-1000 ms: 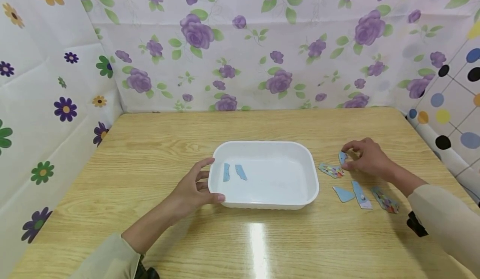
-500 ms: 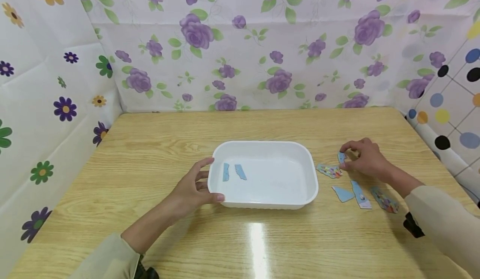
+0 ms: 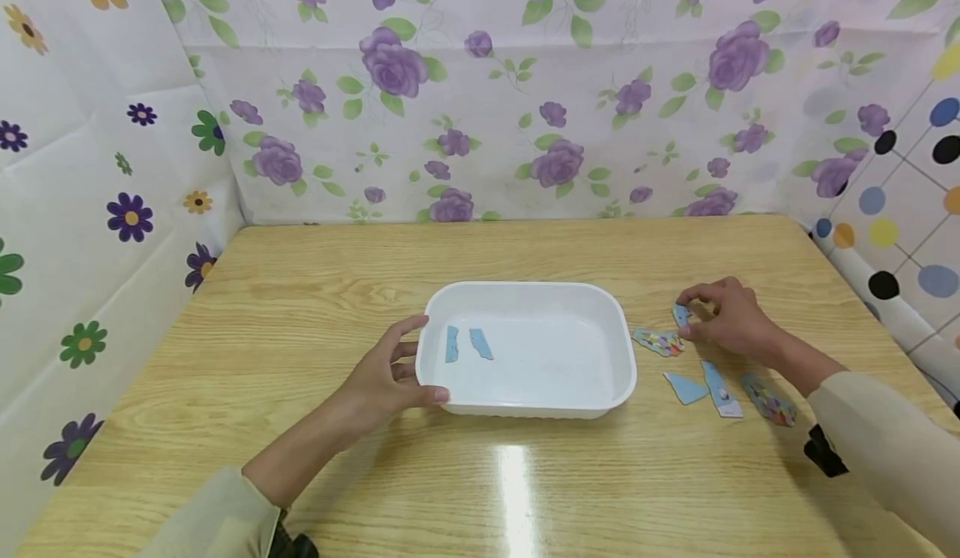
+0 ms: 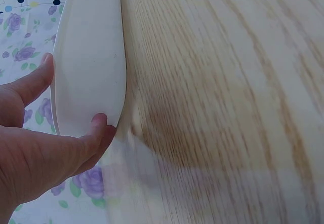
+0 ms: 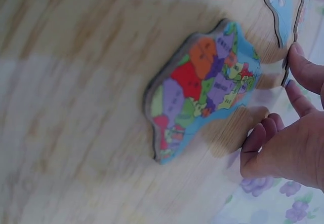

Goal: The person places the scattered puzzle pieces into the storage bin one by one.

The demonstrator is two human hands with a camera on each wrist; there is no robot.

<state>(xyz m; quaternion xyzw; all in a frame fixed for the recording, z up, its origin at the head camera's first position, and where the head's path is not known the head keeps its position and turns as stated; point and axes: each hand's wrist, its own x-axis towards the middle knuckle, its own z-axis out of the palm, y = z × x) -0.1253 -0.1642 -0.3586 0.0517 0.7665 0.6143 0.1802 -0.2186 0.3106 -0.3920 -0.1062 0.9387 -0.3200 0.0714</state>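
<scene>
A white plastic tray (image 3: 551, 383) stands mid-table, and my left hand (image 3: 382, 370) grips its left end, thumb on the near rim and fingers along the side. Two light blue puzzle pieces (image 3: 481, 344) lie inside it, toward the left. To the right of the tray, my right hand (image 3: 727, 316) pinches a small blue puzzle piece (image 3: 681, 314) between thumb and forefinger, low over the tabletop. In the right wrist view that piece (image 5: 286, 74) shows only as a thin edge. Just below it lies a multicoloured map puzzle piece (image 3: 660, 341).
Nearer me on the right lie a plain blue puzzle piece (image 3: 686, 388), a long blue puzzle piece (image 3: 722, 389) and a larger map puzzle piece (image 3: 768, 399), beside the right forearm. Flowered sheets (image 3: 465, 91) hang behind the wooden table (image 3: 360, 266).
My right hand has shifted slightly left with the small blue puzzle piece in its pinch. The left hand and the tray look the same.
</scene>
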